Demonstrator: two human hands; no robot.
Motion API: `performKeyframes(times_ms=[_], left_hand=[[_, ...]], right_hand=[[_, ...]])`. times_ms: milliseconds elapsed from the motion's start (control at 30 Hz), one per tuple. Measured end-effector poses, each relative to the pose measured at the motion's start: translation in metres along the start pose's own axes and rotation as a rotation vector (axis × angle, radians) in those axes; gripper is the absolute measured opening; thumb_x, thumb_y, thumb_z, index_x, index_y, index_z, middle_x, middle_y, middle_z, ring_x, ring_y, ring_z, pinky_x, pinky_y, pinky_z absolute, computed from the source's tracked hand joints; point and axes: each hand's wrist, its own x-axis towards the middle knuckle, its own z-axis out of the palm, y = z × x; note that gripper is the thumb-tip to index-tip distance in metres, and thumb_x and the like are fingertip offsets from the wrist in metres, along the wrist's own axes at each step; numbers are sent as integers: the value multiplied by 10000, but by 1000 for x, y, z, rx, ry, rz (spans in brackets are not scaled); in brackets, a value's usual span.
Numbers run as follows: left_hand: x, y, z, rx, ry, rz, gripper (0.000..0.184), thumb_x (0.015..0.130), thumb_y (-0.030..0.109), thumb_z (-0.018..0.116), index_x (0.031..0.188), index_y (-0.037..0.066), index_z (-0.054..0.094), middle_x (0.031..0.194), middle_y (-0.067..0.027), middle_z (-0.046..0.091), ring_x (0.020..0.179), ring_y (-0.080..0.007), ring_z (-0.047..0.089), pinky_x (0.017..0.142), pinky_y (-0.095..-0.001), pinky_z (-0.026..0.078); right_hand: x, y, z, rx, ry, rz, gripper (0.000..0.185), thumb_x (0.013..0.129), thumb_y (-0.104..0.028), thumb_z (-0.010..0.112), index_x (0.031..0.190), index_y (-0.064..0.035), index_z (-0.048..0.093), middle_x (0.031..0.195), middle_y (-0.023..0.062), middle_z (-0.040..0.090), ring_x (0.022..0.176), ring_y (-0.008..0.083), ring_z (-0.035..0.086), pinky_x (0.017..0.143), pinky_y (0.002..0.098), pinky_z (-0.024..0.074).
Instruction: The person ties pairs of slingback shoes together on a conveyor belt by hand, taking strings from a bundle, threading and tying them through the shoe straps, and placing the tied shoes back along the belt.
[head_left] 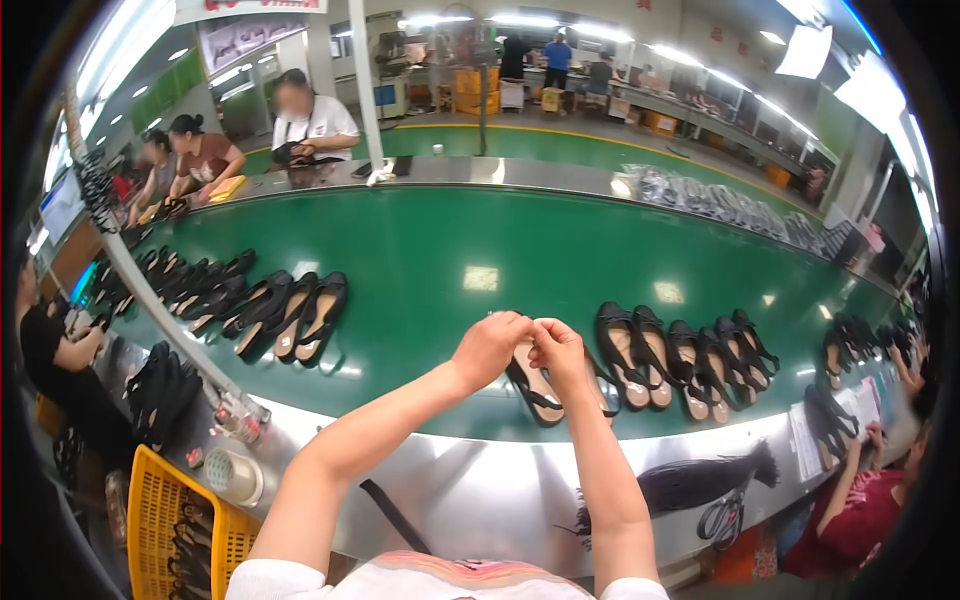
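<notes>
My left hand [493,347] and my right hand [558,352] meet at the middle, fingertips pinched together above the green belt [420,250]. Whatever is between the fingers is too small to make out. Just below and behind them lies a black slingback shoe [541,395] with a tan insole, partly covered by my right hand. Another shoe is mostly hidden by my right forearm. Right of my hands a row of black shoes [617,350] rests on the belt, and several more black shoes [322,318] lie to the left.
A steel ledge [450,480] runs along the near side, with a bundle of black cords [700,482], scissors [722,518] and a tape roll [232,474]. A yellow crate [145,500] holds shoes at lower left. A pole [165,290] rises at left. Co-workers sit or stand around.
</notes>
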Motion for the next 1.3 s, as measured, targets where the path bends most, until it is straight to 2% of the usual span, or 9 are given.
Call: performKeyframes(times_ms=[200,367,600,667,833,967,1033,1167,1300], left_hand=[[-18,-19,-27,126,-12,71,60,774,9,558,812,49,535,781,-85,608,760,-270,585,674,-357,463],[-20,-5,-26,-125,-97,-157,112,792,59,588,902,64,564,771,-92,637,715,-256,615,657,-358,470],[-25,10,-19,124,-185,261,43,740,125,600,783,128,607,827,-51,629,752,-257,612,602,-360,494],[-21,23,-15,143,-248,283,18,738,150,626,754,142,629,816,-22,641,709,-228,620,586,-345,489],[-3,49,-3,65,-341,223,57,689,128,691,722,147,648,731,-10,642,646,-206,614,556,-319,472],[-5,47,12,-41,-323,155,65,713,91,685,768,108,654,711,-8,644,624,-179,619,529,-285,469],[-9,43,25,-458,-258,-491,52,774,83,648,818,56,651,697,-17,636,614,-131,607,511,-246,465],[2,31,32,-995,-601,-1263,92,850,195,588,830,113,552,703,18,560,515,-47,439,413,-172,346],[-16,-8,63,-1299,-391,-1266,137,826,252,598,827,119,562,677,60,493,568,-33,434,426,-176,343]], right_hand=[[2,-3,14,-88,-236,181,181,878,-241,590,895,-63,614,812,15,644,552,72,582,490,216,504],[-11,-12,5,-190,-254,231,171,877,-215,585,891,-48,619,821,57,649,558,89,586,513,230,519],[-52,-54,-8,-482,-346,296,214,830,-237,631,912,-41,651,836,45,646,721,124,633,647,250,535],[-41,-19,-35,-354,-495,190,188,826,-184,629,891,-8,640,814,62,646,663,126,634,592,236,534],[-51,-33,-51,-354,-408,224,86,769,-78,660,800,2,646,721,71,647,606,138,643,560,234,527],[-63,-50,-57,-568,-407,32,98,767,-108,667,765,-15,635,674,47,636,580,139,634,538,250,498],[-66,-53,-59,-968,-205,-517,103,757,-135,668,765,-43,623,669,47,623,599,197,620,540,300,479],[-72,-51,-48,-988,-130,-862,87,712,-177,655,737,-107,610,874,17,585,794,238,564,675,352,437],[-76,-41,-47,-1003,-77,-943,68,726,-167,641,759,-121,604,885,-4,565,844,189,526,758,334,370]])
